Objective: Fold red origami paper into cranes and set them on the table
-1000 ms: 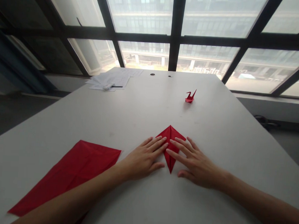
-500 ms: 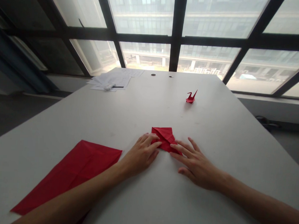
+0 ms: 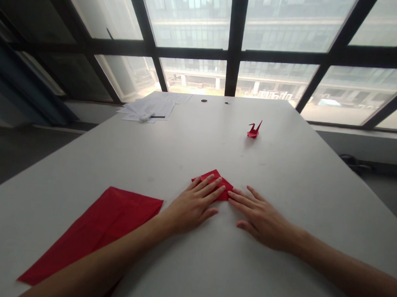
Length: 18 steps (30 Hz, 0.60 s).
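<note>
A small folded piece of red paper lies flat on the white table, just ahead of my hands. My left hand rests on its near half with the fingers stretched out flat, covering part of it. My right hand lies flat beside it, its fingertips touching the paper's right corner. Both hands are open and press down; neither grips anything.
A large red paper sheet lies at the near left. A finished red paper crane stands further back on the right. A pile of white papers with a pen sits at the far left edge. Windows run behind the table.
The red paper's near point has been folded up and away, so the kite shape is now a short, flat triangle. Both hands moved slightly forward and flattened on it.
</note>
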{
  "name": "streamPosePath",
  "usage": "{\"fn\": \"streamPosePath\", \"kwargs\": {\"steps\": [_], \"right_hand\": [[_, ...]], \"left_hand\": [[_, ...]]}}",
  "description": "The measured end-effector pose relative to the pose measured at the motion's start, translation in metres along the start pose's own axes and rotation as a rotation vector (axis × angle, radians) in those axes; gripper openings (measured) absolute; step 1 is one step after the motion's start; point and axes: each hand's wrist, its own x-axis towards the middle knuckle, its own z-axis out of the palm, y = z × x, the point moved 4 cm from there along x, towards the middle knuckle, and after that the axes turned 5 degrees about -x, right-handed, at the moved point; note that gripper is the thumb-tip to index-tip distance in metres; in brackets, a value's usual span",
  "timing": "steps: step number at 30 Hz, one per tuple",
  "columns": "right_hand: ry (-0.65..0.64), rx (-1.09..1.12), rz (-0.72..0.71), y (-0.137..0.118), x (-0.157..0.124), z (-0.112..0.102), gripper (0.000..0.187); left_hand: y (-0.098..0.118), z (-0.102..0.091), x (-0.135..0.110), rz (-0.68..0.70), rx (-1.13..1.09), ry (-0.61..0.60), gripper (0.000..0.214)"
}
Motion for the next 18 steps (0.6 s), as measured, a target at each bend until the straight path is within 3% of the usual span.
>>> {"fn": "streamPosePath", "kwargs": {"steps": [3, 7, 10, 18], "right_hand": [[0.000, -0.034, 0.010, -0.003, 0.000, 0.000, 0.068], [-0.058, -0.040, -0.012, -0.007, 0.001, 0.004, 0.083], [-0.074, -0.021, -0.018, -0.007, 0.001, 0.006, 0.084], [-0.096, 0.024, 0.013, -0.005, 0.003, 0.006, 0.077]], "left_hand": [[-0.003, 0.008, -0.001, 0.010, -0.008, -0.106, 0.066], [-0.005, 0.011, -0.002, -0.003, 0.011, -0.134, 0.072], [-0.007, 0.012, -0.005, -0.060, 0.067, -0.100, 0.075], [-0.022, 0.026, -0.022, -0.387, 0.224, 0.077, 0.078]]}}
